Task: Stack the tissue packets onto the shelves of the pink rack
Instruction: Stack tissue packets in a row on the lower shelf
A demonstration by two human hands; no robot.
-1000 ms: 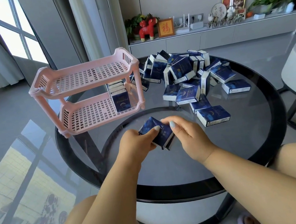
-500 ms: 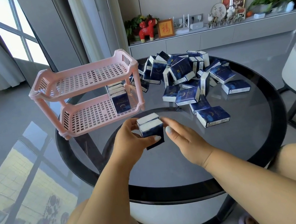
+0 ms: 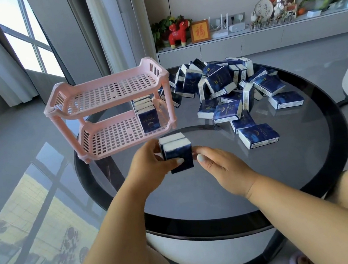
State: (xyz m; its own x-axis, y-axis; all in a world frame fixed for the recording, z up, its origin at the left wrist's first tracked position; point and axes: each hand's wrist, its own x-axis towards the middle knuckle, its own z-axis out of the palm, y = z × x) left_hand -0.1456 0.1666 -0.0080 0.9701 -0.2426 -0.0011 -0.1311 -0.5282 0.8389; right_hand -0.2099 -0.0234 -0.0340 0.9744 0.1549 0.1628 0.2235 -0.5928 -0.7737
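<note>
Left hand (image 3: 150, 161) grips two tissue packets (image 3: 177, 151) upright, above the table (image 3: 222, 183). Right hand (image 3: 219, 165) just right of them, thumb at packet edge, fingers loose, holding nothing. Pink rack (image 3: 110, 110) up-left of grip, packet row (image 3: 146, 113) on lower shelf. Loose pile (image 3: 225, 85) up-right.

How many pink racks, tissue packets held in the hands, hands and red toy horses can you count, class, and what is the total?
Pink rack: 1
Held tissue packets: 2
Hands, left hand and right hand: 2
Red toy horse: 1
Total: 6
</note>
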